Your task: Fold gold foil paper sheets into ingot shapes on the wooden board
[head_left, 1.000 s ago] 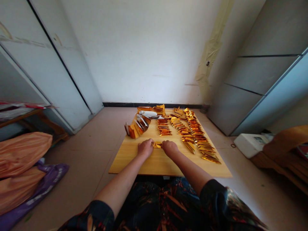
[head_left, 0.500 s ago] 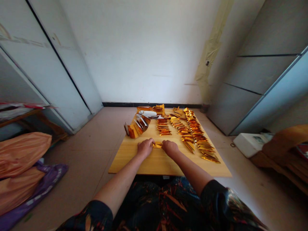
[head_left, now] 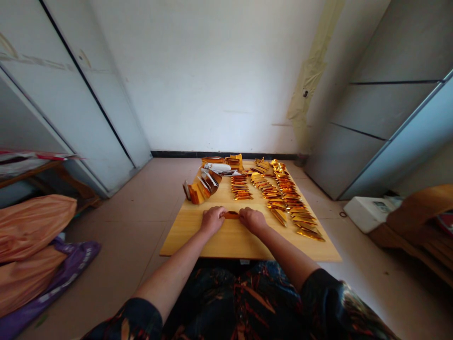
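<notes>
Folded shiny gold foil strip [head_left: 231,215] was held level between 2 bare hands, low over the near half of the table; whether it touched the wood could not be told. Curled fingers of the left hand [head_left: 212,220] pinched its left end, and those of the right hand [head_left: 253,220] gripped its right end, knuckles upward. Under them spread a pale yellow rectangular wooden tabletop [head_left: 226,246]. Just beyond the hands lay a short column of overlapping folded gold foil pieces [head_left: 241,188]. To its right ran 2 longer columns of pointed gold foil pieces [head_left: 293,200], close beside each other. To its left curved a fanned stack of orange-gold sheets with white parts [head_left: 197,194], near a white rounded object [head_left: 217,167], too small to identify. Farther out stood a white wall [head_left: 212,85], a tall grey cabinet-like appliance [head_left: 368,113] at right, and crumpled orange bags [head_left: 33,226] at left.
</notes>
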### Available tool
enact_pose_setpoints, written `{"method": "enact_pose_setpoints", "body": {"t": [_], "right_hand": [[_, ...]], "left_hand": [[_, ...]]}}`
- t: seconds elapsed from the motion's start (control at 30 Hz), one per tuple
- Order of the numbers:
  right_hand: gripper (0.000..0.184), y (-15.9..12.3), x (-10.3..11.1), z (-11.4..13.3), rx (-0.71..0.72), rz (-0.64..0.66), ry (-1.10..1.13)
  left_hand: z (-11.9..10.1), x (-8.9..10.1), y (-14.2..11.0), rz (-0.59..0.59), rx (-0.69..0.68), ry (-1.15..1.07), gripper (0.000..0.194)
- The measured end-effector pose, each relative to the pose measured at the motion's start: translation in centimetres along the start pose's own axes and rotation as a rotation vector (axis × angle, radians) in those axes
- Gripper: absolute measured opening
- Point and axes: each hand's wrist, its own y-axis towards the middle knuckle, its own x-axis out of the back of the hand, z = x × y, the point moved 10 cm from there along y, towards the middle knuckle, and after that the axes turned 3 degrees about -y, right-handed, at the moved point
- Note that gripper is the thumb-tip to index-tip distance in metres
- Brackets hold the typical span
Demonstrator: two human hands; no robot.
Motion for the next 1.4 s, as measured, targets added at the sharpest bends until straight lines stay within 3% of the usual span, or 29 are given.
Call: {"method": "enact_pose_setpoints", "body": {"t": [0.2,0.57,0.8,0.97,1.4], "right_hand": [[0.029,-0.6,-0.3,0.0,0.036,-0.038,0.021],[0.023,-1.0,-0.2,0.6,0.005,-0.074,0.063],[0.026,-1.0,-0.3,0.8,-0.029,-0.009,0.083],[0.028,-0.5,-0.6,0.7,-0.043,0.024,0.100],[0.025,1.5,-1.4,-0.4,-0.084,0.111,0.183]], "left_hand": [[-0.6,0.3,-0.5,0.020,-0.069,0.016,0.018],[-1.5,-0.1,-0.2,0.092,-0.093,0.117,0.023],[-1.6,-0.1,0.1,0.128,-0.066,0.176,0.025],[-2.1,0.2,0.0,0.152,-0.060,0.214,0.015],[-1.2,-0.4,0.8,0.143,0.030,0.262,0.024]]}}
